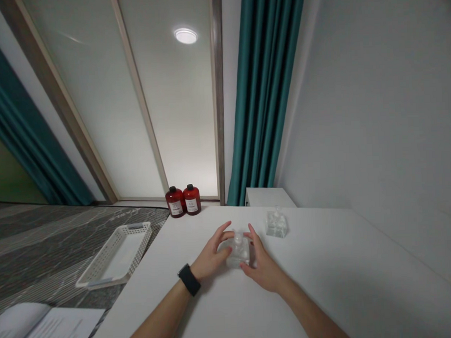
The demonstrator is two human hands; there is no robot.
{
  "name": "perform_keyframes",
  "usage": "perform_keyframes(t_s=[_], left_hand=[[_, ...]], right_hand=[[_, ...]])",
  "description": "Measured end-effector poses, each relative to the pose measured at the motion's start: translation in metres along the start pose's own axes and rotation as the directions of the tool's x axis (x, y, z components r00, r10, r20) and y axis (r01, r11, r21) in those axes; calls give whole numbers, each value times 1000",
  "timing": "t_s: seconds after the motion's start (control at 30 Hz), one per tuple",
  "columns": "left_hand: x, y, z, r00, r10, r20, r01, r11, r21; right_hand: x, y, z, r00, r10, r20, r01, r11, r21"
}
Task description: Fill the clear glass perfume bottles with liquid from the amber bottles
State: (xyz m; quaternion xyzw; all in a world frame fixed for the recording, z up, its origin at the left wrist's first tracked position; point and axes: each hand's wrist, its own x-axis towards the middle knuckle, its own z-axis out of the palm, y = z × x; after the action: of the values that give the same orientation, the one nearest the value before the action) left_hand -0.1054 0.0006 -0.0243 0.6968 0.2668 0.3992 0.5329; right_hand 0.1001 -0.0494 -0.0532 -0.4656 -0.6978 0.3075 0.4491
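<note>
On the bench [325, 284], left hand [210, 258] and right hand [264, 268] clasp a clear glass bottle [238, 250] between them; a second bottle [277, 225] stands near.

Bottle [237, 250]: clear, glass-like, glossy; same for 2nd bottle [276, 224] at 2 o'clock. Table [325, 284]: white, matt, smooth. Red jars [182, 200] at 11: glossy plastic. Basket [115, 254] at 9: white perforated plastic. Curtain [263, 98] at 12: teal cloth

Two red bottles [175, 203] stand together — white basket [141, 246] lower left, teal curtain [262, 98] right.
</note>
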Motion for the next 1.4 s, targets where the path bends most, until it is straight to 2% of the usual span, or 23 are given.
perform_keyframes(t_s=[0.17,0.23,0.37,0.57,0.63,0.73,0.8,0.87,0.97,1.23,1.4], left_hand=[[1,1,6,1000,-9,-21,8,998,-66],[2,3,5,998,5,-57,-9,996,-86],[4,7,1,994,13,-108,-23,995,-95],[4,4,-3,992,-22,-127,10,996,-92],[3,2,-6,996,5,-87,-9,999,-54],[0,0,-12,998,48,46,-53,991,122],[-2,0,-15,992,32,125,-63,965,254],[-2,0,-16,988,18,152,-71,933,353],[-1,0,-14,992,26,124,-77,900,430],[-1,3,-3,999,5,49,-26,899,438],[-1,4,-2,998,-13,57,-15,891,453]], right_hand=[[4,-12,2,967,-94,-237,79,994,-73],[5,-18,3,949,-134,-285,107,988,-108],[10,-29,9,935,-223,-274,184,970,-161],[20,-27,18,929,-219,-298,174,970,-171],[22,-25,18,926,-217,-310,168,970,-177],[24,-26,16,918,-233,-320,180,966,-185],[24,-29,12,911,-254,-325,200,961,-191],[25,-32,7,899,-274,-341,217,956,-197],[24,-35,-1,877,-285,-388,221,954,-202],[17,-35,-5,838,-268,-475,201,961,-188],[16,-33,-8,854,-278,-439,229,960,-162]])
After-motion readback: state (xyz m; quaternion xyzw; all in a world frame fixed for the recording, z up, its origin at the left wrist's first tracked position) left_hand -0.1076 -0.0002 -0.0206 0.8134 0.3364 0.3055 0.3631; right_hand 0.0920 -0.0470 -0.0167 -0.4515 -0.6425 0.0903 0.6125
